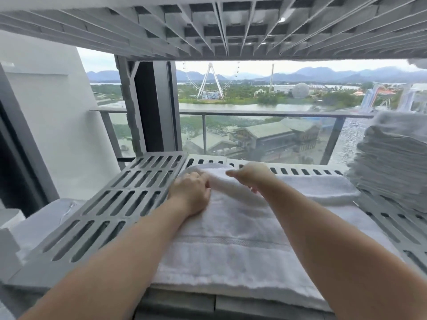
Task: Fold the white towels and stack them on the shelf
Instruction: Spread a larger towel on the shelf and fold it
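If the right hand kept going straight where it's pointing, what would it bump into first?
Probably the bunched far end of the white terry towel that the right hand pinches, close to the left hand. Past it lies the back rim of the grey slotted plastic shelf. Depth is hard to judge.

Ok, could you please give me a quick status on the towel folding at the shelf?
Left hand and right hand grip white towel at its lifted far edge. Rest of it flat on slotted shelf. Folded stack at right, clear.
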